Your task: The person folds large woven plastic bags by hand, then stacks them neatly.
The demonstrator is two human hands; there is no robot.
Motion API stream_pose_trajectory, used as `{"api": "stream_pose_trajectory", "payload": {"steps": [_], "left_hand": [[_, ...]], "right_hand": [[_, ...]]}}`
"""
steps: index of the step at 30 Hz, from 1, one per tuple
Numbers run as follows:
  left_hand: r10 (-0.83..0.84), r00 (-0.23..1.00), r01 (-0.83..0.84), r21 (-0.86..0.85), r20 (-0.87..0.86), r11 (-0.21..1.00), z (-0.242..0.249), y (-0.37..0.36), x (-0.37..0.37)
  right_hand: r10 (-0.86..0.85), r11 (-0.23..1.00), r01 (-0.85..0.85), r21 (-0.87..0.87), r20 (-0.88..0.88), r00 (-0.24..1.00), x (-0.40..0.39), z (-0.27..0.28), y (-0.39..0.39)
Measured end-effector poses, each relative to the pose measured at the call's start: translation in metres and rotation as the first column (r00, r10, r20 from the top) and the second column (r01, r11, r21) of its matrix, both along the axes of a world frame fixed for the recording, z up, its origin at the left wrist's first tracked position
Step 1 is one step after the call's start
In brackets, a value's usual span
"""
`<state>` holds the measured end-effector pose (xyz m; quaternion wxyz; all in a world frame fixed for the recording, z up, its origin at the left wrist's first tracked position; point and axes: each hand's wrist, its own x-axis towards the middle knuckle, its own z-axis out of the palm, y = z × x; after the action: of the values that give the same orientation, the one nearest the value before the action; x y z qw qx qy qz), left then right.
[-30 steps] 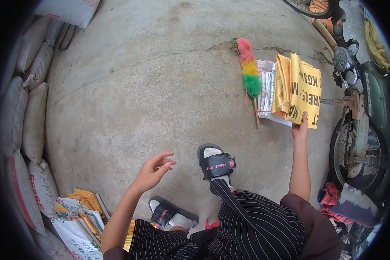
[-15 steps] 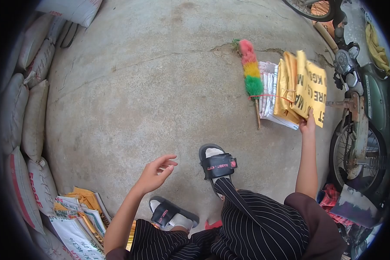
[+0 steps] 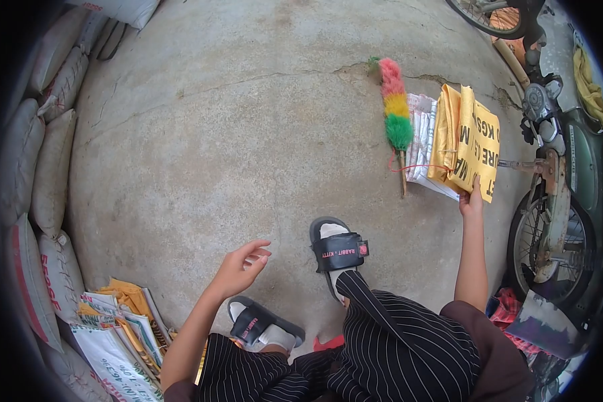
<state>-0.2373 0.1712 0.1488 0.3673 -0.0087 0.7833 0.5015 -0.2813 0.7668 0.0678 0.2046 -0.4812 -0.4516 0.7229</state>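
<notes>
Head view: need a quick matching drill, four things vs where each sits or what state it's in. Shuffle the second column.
Things:
1. right hand
2. left hand
3. feather duster
4. filled sacks

States or places:
A. lying on the concrete, just left of the folded bags
B. open, fingers spread, holding nothing
C. stacked along the left edge of the floor
D. gripping the lower edge of the yellow bag

Pairs: 1-D, 2-B, 3-A, 4-C

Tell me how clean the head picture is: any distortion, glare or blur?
Head view: strong fisheye bend with black corners, sacks curve along the left edge; soft even daylight, no glare on the floor; right hand and yellow bag are sharp.
</notes>
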Motion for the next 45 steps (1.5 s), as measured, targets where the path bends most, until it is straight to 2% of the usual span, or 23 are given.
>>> {"api": "stream_pose_trajectory", "payload": {"steps": [5, 7, 12, 14, 15, 17, 18, 20, 24, 25, 26, 27, 28, 29, 30, 31, 32, 34, 36, 38, 40, 42, 45], "left_hand": [[-0.004, 1.0, 0.003, -0.028, -0.02, 1.0, 0.003, 0.0, 0.002], [-0.03, 0.998, 0.027, -0.046, -0.062, 0.999, 0.001, -0.002, 0.003], [-0.044, 0.989, 0.025, -0.133, -0.142, 0.991, -0.007, -0.013, 0.022], [-0.039, 0.986, 0.01, -0.176, -0.161, 0.984, -0.018, -0.021, 0.041], [-0.014, 0.989, -0.015, -0.191, -0.15, 0.981, -0.022, -0.026, 0.051], [0.015, 0.99, -0.045, -0.212, -0.142, 0.976, -0.028, -0.031, 0.074], [0.045, 0.994, -0.065, -0.202, -0.104, 0.977, -0.029, -0.033, 0.088], [0.134, 0.989, -0.145, -0.215, -0.063, 0.966, -0.03, -0.037, 0.111], [0.285, 0.938, -0.335, -0.305, -0.197, 0.892, -0.036, -0.054, 0.185], [0.337, 0.896, -0.423, -0.329, -0.288, 0.844, -0.045, -0.059, 0.211], [0.383, 0.826, -0.549, -0.433, -0.413, 0.715, -0.061, -0.06, 0.243], [0.445, 0.701, -0.698, -0.408, -0.558, 0.588, -0.076, -0.063, 0.277], [0.564, 0.658, -0.748, -0.519, -0.499, 0.414, -0.072, -0.062, 0.303], [0.537, 0.651, -0.73, -0.634, -0.536, 0.253, -0.081, -0.062, 0.336], [0.58, 0.603, -0.753, -0.631, -0.548, 0.186, -0.076, -0.058, 0.366], [0.573, 0.572, -0.701, -0.713, -0.586, -0.029, -0.073, -0.053, 0.391], [0.553, 0.554, -0.613, -0.754, -0.622, -0.234, -0.071, -0.052, 0.412], [0.659, 0.499, -0.528, -0.801, -0.562, -0.283, -0.066, -0.051, 0.451], [0.747, 0.44, -0.452, -0.842, -0.498, -0.295, -0.072, -0.064, 0.486], [0.668, 0.413, -0.635, -0.721, -0.619, -0.276, -0.094, -0.076, 0.516], [0.685, 0.436, -0.627, -0.743, -0.584, -0.234, -0.085, -0.085, 0.515], [0.643, 0.406, -0.751, -0.637, -0.65, -0.171, -0.085, -0.093, 0.515], [0.593, 0.41, -0.739, -0.634, -0.693, -0.229, -0.099, -0.104, 0.515]], "right_hand": [[-0.101, 0.99, 0.106, 0.09, -0.057, 0.993, -0.008, -0.011, -0.007], [-0.133, 0.98, 0.111, 0.164, 0.13, 0.983, -0.01, -0.012, -0.007], [-0.269, 0.942, 0.195, 0.273, 0.268, 0.925, 0.01, 0.006, -0.024], [-0.655, 0.528, 0.09, 0.844, 0.337, 0.677, 0.015, 0.004, -0.045], [-0.652, 0.529, 0.088, 0.844, 0.338, 0.679, 0.015, 0.011, -0.053], [-0.214, -0.102, -0.233, 0.967, 0.207, 0.955, 0.013, 0.042, -0.069], [-0.207, -0.098, -0.233, 0.968, 0.209, 0.956, 0.007, 0.056, -0.08], [-0.24, -0.351, -0.496, 0.794, 0.436, 0.867, -0.023, 0.071, -0.108], [0.237, -0.331, -0.197, 0.923, 0.283, 0.929, -0.037, 0.079, -0.2], [0.363, -0.313, -0.18, 0.933, 0.292, 0.885, -0.027, 0.079, -0.234], [0.583, -0.093, -0.266, 0.959, 0.269, 0.767, -0.015, 0.068, -0.269], [0.759, 0.083, -0.412, 0.907, 0.211, 0.616, 0.001, 0.056, -0.3], [0.874, 0.164, -0.779, 0.605, 0.277, 0.399, 0.019, 0.051, -0.323], [0.952, 0.126, -0.977, 0.175, 0.254, 0.168, 0.034, 0.043, -0.344], [0.976, -0.077, -0.987, 0.143, 0.211, -0.046, 0.053, 0.029, -0.359], [0.955, -0.263, -0.957, 0.122, 0.171, -0.241, 0.067, 0.015, -0.366], [0.945, -0.307, -0.941, 0.142, 0.163, -0.283, 0.067, 0.006, -0.368], [0.818, -0.509, -0.856, 0.095, 0.363, -0.446, 0.067, 0.0, -0.367], [0.791, -0.549, -0.834, 0.048, 0.352, -0.501, 0.076, 0.009, -0.374], [0.761, -0.581, -0.814, -0.006, 0.349, -0.546, 0.083, 0.019, -0.378], [0.783, -0.57, -0.82, -0.043, 0.273, -0.559, 0.082, 0.026, -0.378], [0.777, -0.577, -0.817, 0.006, 0.314, -0.546, 0.073, 0.019, -0.367], [0.545, -0.806, -0.533, 0.257, 0.675, -0.497, 0.064, 0.029, -0.355]]}}
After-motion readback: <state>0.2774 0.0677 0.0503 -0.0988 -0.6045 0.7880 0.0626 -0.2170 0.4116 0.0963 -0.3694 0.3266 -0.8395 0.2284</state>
